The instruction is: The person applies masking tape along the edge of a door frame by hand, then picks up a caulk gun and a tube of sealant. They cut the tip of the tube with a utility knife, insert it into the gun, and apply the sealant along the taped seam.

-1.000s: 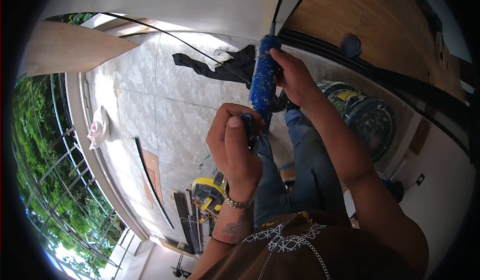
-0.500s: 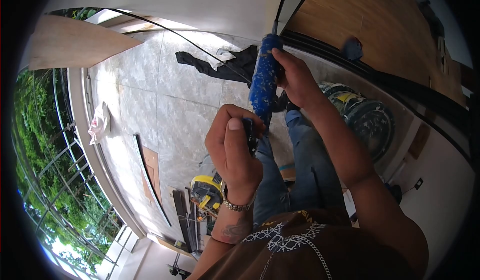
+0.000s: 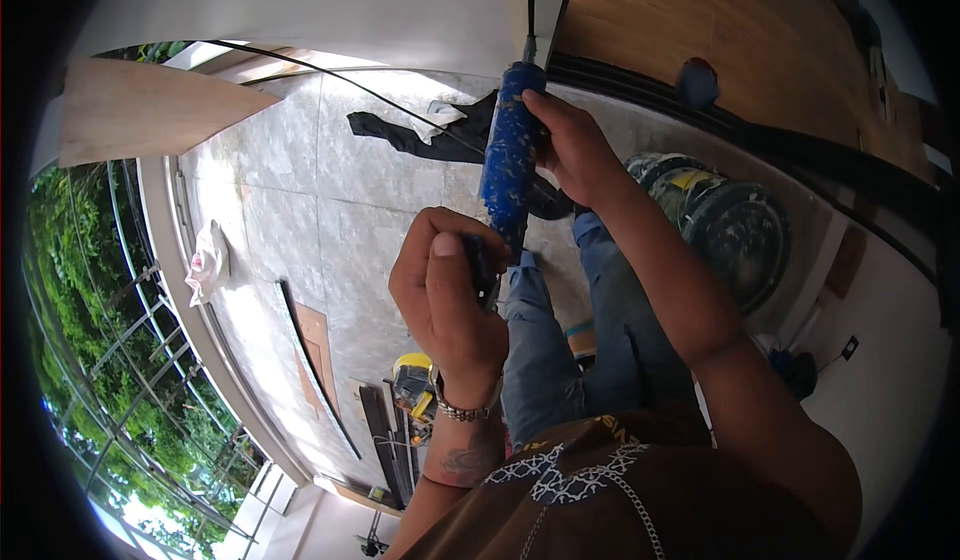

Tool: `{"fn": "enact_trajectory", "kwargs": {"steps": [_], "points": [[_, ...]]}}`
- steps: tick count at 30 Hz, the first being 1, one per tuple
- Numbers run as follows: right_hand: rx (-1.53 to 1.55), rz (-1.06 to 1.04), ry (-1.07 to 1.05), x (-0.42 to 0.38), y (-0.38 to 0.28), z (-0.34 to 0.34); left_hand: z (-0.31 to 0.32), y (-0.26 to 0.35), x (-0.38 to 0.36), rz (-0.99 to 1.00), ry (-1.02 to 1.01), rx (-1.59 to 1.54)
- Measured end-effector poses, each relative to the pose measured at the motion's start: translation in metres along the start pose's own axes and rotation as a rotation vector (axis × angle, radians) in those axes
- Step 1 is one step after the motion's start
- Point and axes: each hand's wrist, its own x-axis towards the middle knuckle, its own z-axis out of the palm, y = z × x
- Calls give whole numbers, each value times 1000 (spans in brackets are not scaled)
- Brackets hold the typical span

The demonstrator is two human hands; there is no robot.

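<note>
A blue caulking gun [image 3: 508, 160], spattered with dried paint, points upward in the head view. My left hand [image 3: 445, 295], with a metal watch on its wrist, is closed around the gun's dark handle and trigger. My right hand [image 3: 578, 150] holds the barrel near the front, its thumb lying along the side. At the tip, the nozzle [image 3: 530, 48] meets a dark vertical line at the edge of a white panel [image 3: 350, 10]. The left palm hides part of the handle.
Paint-stained buckets [image 3: 735, 240] stand to the right of my legs. A black cloth [image 3: 415, 140] lies on the grey tiled floor [image 3: 350, 240]. A yellow tool [image 3: 412, 385] and dark strips [image 3: 380, 430] are at lower left. A wooden panel [image 3: 680, 20] is at upper right.
The caulking gun and both hands have shifted slightly left and up in the view, with the nozzle along the same dark line. The surroundings have shifted a little too. Both grips look the same.
</note>
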Motion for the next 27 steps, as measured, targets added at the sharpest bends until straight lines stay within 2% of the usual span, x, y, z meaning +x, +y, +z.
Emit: {"fn": "enact_trajectory", "kwargs": {"steps": [2,6,8,18,20,23,25,27], "points": [[19,-7,3,0,-1,1,5,1,-1,-52,40,-186],[50,3,18,-3,-4,3,8,9,-1,-115,49,-283],[48,5,25,-3,-6,2,5,12,-1,-210,-14,-534],[-45,-32,10,-7,-11,2,10,17,-9,-265,45,-617],[-69,-24,3,-8,-11,0,13,13,-14,-209,64,-452],[-67,-11,-35,-13,-11,3,11,8,-32,-187,90,-412],[-45,-9,-58,-26,-9,9,-1,-4,-56,-210,17,-445],[-44,-2,-100,-39,-3,17,-11,-29,-84,-66,-76,-326]]}}
